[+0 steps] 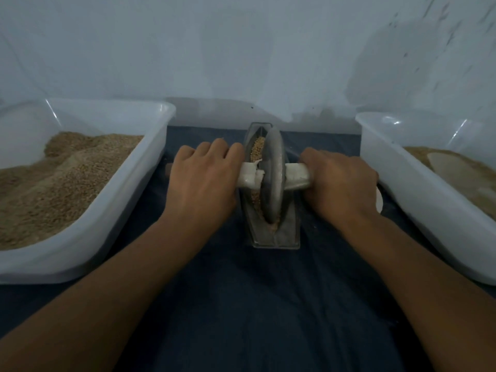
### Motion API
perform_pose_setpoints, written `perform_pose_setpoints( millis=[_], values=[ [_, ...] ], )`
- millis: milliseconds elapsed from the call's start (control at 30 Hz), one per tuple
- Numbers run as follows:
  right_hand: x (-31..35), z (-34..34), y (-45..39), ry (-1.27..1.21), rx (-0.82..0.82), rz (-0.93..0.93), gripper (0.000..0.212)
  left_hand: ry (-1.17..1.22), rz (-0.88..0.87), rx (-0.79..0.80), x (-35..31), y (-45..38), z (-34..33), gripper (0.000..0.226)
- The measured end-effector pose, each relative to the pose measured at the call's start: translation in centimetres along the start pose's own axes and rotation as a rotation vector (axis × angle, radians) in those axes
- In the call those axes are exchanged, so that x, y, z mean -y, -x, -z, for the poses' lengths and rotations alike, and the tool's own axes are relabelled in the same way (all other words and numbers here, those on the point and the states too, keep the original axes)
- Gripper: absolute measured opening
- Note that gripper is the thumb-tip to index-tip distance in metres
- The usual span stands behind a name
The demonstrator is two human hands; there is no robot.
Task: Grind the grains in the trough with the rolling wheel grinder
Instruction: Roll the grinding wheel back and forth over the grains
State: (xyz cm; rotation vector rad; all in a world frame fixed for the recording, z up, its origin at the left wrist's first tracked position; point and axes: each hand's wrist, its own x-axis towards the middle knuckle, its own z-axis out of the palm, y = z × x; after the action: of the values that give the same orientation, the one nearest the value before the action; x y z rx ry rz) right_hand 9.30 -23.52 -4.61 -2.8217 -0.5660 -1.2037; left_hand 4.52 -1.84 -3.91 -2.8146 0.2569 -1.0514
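A narrow metal trough (288, 232) lies lengthwise on the dark cloth in the middle, with tan grains (257, 149) in its channel. A grey rolling wheel (273, 178) stands on edge in the trough, about midway along it. A white-wrapped axle handle (296, 177) runs through the wheel to both sides. My left hand (204, 178) grips the handle left of the wheel. My right hand (341, 183) grips it on the right side. Ground material shows at the wheel's near bottom edge.
A white plastic tub (128, 183) heaped with brown grain stands at the left. A second white tub (418, 189) with finer tan material stands at the right. A pale wall closes off the back. Dark blue cloth (255, 304) covers the surface toward me.
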Motion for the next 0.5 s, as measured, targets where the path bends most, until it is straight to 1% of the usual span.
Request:
perform_pose_setpoints(
  millis=[167, 367, 500],
  values=[
    [0.0, -1.7, -0.7, -0.023, -0.021, -0.019, 0.021, -0.074, 0.012, -0.010, -0.2, -1.1, -1.9, 0.025],
    [0.0, -2.7, -1.3, 0.009, -0.051, -0.048, 0.010, -0.051, 0.029, -0.066, 0.1, -1.6, -3.1, 0.020],
    [-0.3, -2.2, -1.2, -0.011, -0.070, -0.023, 0.005, -0.049, 0.027, -0.097, 0.0, -1.5, -2.5, 0.022]
  ],
)
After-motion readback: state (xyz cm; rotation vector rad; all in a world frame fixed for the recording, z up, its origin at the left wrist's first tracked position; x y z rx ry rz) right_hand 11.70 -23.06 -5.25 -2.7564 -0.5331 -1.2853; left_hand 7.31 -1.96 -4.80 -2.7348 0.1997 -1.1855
